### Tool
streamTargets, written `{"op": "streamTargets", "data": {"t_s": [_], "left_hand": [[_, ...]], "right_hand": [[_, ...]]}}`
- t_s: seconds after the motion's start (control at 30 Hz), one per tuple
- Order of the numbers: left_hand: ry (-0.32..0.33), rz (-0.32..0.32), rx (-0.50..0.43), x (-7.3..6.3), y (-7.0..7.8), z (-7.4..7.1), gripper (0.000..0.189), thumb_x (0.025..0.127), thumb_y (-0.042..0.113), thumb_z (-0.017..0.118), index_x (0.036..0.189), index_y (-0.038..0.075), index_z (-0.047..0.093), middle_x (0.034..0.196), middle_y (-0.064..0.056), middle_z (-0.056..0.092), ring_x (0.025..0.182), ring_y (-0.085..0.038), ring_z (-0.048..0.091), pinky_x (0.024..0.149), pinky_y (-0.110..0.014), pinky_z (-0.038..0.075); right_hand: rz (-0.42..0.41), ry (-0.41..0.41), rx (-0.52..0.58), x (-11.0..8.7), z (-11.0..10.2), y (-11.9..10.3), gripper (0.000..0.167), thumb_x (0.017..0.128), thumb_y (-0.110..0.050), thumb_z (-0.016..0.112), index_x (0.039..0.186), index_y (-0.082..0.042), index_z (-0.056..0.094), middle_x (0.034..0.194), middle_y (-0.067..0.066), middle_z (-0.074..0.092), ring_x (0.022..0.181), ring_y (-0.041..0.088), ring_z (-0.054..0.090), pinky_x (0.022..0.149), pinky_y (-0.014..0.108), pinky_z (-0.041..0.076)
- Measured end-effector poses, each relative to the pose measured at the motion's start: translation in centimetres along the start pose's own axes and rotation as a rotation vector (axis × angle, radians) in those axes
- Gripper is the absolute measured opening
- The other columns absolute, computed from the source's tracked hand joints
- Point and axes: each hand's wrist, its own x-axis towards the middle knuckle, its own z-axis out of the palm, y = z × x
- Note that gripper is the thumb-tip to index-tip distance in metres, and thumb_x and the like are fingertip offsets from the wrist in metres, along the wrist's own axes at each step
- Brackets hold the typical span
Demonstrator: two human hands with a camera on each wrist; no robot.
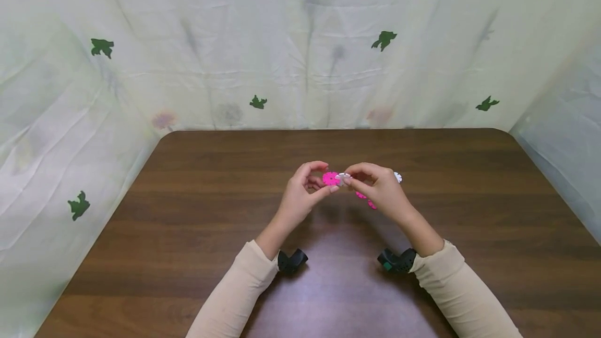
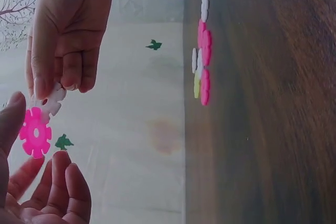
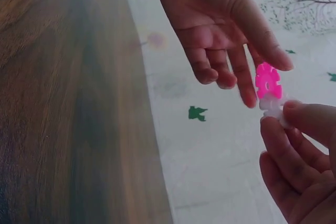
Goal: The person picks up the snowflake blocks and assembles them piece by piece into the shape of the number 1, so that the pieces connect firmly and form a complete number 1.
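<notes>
Two notched flower-shaped plastic discs, one pink [image 1: 330, 178] and one white [image 2: 54, 101], are joined edge to edge and held up above the table. My right hand [image 1: 379, 192] pinches the white disc between thumb and fingers. Around the pink disc, my left hand [image 1: 300, 191] has its fingers spread and gently bent, the thumb tip close to the disc's edge. In the right wrist view, the pink disc [image 3: 268, 81] lies near the left thumb, and the right fingertips [image 3: 272, 125] are on the white one.
More discs lie on the wooden table [image 1: 211, 213] beyond my right hand: a white disc [image 1: 398, 177], pink discs [image 1: 372, 204] and a yellow disc [image 2: 197, 85]. A patterned cloth [image 1: 281, 40] hangs behind the table's far edge. Each wrist wears a black camera [image 1: 292, 261].
</notes>
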Motion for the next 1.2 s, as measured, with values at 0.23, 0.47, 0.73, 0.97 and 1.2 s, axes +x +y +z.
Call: {"op": "streamTargets", "data": {"t_s": [0.23, 0.47, 0.73, 0.97, 1.2], "left_hand": [[-0.008, 0.196, 0.163, -0.3, 1.0, 0.0, 0.043, 0.070, -0.004, 0.073, 0.109, -0.006, 0.055, 0.101, -0.018, 0.054, 0.077, -0.030, 0.056, 0.070, -0.041, 0.048], [-0.038, 0.300, 0.208, -0.4, 0.9, 0.2, 0.036, 0.069, -0.006, 0.073, 0.103, -0.007, 0.059, 0.094, -0.017, 0.057, 0.078, -0.026, 0.056, 0.068, -0.036, 0.048], [-0.018, 0.316, 0.211, -0.2, -0.3, 0.1, 0.032, 0.070, -0.002, 0.074, 0.100, -0.004, 0.062, 0.091, -0.013, 0.058, 0.079, -0.024, 0.057, 0.067, -0.034, 0.050], [0.012, 0.316, 0.243, 0.3, -3.0, -0.1, 0.036, 0.071, 0.009, 0.076, 0.103, 0.005, 0.063, 0.092, -0.003, 0.058, 0.078, -0.016, 0.056, 0.066, -0.024, 0.048], [0.034, 0.327, 0.263, 0.4, -3.0, -0.4, 0.037, 0.069, 0.008, 0.077, 0.103, 0.005, 0.063, 0.090, -0.002, 0.058, 0.073, -0.012, 0.052, 0.064, -0.023, 0.047]], "right_hand": [[0.056, -0.052, 0.075, -0.1, 0.1, -0.1, 0.014, 0.080, -0.007, 0.066, 0.093, -0.001, 0.063, 0.076, 0.007, 0.063, 0.063, 0.025, 0.061, 0.054, 0.028, 0.048], [0.090, -0.095, 0.106, -0.1, 0.5, -0.2, 0.017, 0.080, -0.006, 0.066, 0.094, 0.003, 0.062, 0.074, 0.009, 0.064, 0.061, 0.029, 0.061, 0.050, 0.025, 0.048], [0.046, -0.065, -0.035, -0.2, -0.4, -0.4, 0.027, 0.078, -0.010, 0.069, 0.103, -0.005, 0.061, 0.089, 0.004, 0.063, 0.078, 0.014, 0.060, 0.065, 0.029, 0.049], [0.017, -0.037, -0.209, -1.3, -2.9, -0.2, 0.043, 0.075, -0.012, 0.072, 0.115, -0.008, 0.056, 0.103, 0.007, 0.060, 0.092, 0.019, 0.057, 0.078, 0.041, 0.045], [0.042, -0.056, -0.340, -3.4, -4.9, 1.1, 0.047, 0.075, -0.009, 0.073, 0.117, -0.004, 0.053, 0.106, 0.008, 0.057, 0.094, 0.020, 0.054, 0.079, 0.036, 0.045]]}}
